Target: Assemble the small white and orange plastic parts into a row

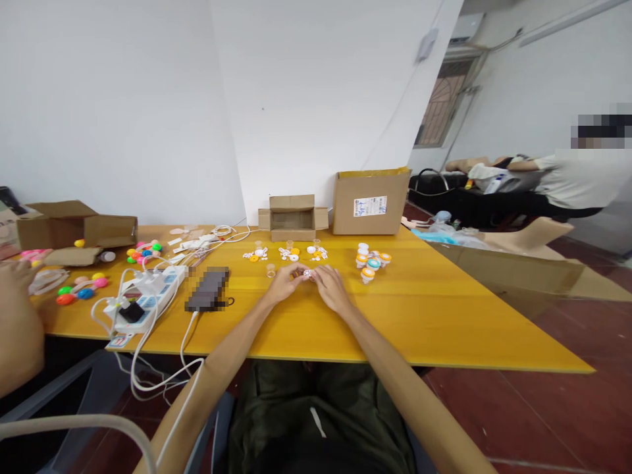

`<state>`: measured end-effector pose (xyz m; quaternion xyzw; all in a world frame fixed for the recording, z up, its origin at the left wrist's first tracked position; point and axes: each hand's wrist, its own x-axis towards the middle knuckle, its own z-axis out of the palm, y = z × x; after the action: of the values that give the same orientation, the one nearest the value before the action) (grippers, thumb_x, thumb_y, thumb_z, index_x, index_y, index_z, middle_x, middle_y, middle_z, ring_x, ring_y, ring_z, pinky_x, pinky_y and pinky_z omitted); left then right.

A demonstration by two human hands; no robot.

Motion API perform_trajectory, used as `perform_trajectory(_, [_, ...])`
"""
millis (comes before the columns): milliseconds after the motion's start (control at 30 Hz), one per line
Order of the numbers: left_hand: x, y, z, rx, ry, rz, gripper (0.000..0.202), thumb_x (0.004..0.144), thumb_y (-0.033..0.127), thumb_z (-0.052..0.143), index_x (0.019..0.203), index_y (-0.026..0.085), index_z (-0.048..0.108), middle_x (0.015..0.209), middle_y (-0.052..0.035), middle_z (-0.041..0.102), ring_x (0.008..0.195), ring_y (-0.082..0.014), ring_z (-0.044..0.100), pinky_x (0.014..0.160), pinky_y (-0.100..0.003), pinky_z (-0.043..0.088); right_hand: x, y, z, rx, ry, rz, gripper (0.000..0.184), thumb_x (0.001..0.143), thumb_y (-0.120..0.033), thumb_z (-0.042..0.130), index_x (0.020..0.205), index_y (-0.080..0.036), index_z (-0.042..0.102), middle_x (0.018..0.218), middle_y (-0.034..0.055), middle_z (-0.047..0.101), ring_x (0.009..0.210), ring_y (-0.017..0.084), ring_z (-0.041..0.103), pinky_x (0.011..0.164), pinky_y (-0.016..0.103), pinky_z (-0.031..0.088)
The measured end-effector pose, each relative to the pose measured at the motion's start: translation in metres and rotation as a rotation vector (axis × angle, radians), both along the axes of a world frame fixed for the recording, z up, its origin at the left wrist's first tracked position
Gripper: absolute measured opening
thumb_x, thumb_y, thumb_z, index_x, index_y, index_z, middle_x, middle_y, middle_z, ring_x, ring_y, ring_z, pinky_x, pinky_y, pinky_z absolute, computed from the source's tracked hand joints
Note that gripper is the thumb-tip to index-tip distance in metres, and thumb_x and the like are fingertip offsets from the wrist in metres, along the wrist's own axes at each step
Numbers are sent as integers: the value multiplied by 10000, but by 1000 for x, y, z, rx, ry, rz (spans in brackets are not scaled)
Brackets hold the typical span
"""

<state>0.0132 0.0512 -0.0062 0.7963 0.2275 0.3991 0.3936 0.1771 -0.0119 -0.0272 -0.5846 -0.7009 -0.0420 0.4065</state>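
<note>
Between my fingertips is a small white wheel-like plastic piece (307, 273). My left hand (286, 282) pinches it from one side and my right hand (330, 284) from the other. Just left of my left hand stands a small clear cup-like part (270, 270). Behind my hands lie several groups of small white and orange parts, among them an orange ring (253, 258) and a white cap (311, 250). To the right of my right hand is a cluster of assembled pieces with white, orange and teal tops, including an orange-rimmed piece (367, 274).
An open small carton (293, 234) and a taller cardboard box (368, 217) stand at the back. A white power strip (148, 306) with tangled cables and a dark phone (210, 289) lie left. Another person's arm (20, 329) reaches in at far left, near colourful balls (85, 293).
</note>
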Motion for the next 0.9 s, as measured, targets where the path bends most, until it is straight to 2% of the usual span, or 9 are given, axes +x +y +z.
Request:
perform_trajectory(200, [0,3,1,-92,-51,-82,196,836,343,750,952,186,765,968,-70,792,911,-211,716,860,-339,552,1,-1,2,-20,25,11,469,1067,-417,309,714,-257,574,766,35,641,799,228,558,749,339,397])
perform_trajectory(900, [-1,5,1,-192,-111,-166,313,770,433,817,931,172,752,970,-79,795,920,-225,733,906,-372,563,2,-3,8,-110,107,81,489,1058,-461,293,696,-243,540,756,30,639,793,212,554,768,326,405])
